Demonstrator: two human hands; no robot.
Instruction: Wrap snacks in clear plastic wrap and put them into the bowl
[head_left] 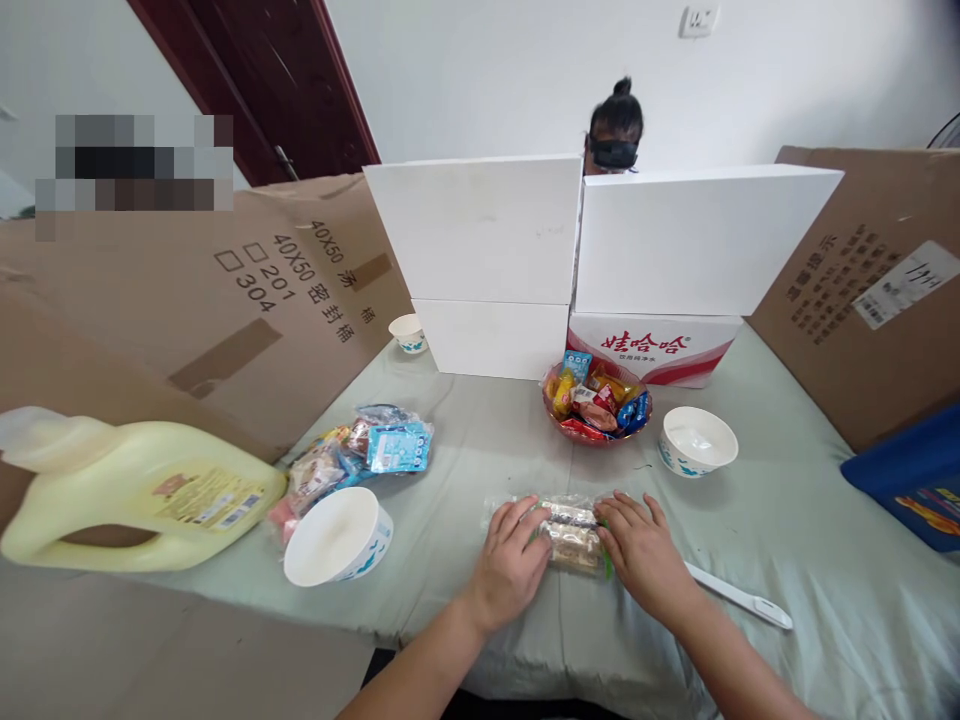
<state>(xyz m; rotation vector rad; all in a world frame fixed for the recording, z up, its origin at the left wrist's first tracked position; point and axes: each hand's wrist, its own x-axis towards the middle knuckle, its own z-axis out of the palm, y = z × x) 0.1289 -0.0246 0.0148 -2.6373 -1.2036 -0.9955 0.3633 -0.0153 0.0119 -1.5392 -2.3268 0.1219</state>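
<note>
Several things spread over a pale green cloth (pixel 787 520) on the surface, taken from left to right. Far left, a pale yellow detergent jug (pixel 142 490) on its side, label up, against a leaning cardboard sheet (pixel 187 300) printed 40X50. Just right of the jug, a white paper bowl (pixel 337 537) tipped toward the camera, touching a loose heap of small snack packets (pixel 360 450). Farther back, a small paper cup (pixel 409 333) beside stacked white boxes (pixel 495 260). Near the front edge, at the middle, a clear packet of snack bars (pixel 568 533) flat on the cloth, well apart from the tipped bowl. Left hand (pixel 510 565) palm down on the packet's left end, fingers (pixel 517 520) curled loosely over it, resting rather than clenched. Right hand (pixel 645 555) palm down on the right end, fingers spread and pressing on the wrapper; a true grasp not discernible for either hand. Behind the packet, a reddish bowl of wrapped sweets (pixel 598 403) before a red-lettered carton (pixel 660 345). Right of that, an upright white paper bowl (pixel 697 440). Near the right forearm, a slim white tool (pixel 739 597) flat on the cloth. Far right, a blue box (pixel 911 475) under another cardboard sheet (pixel 862 280). Beyond the white boxes, part of another person's head (pixel 615 130).
</note>
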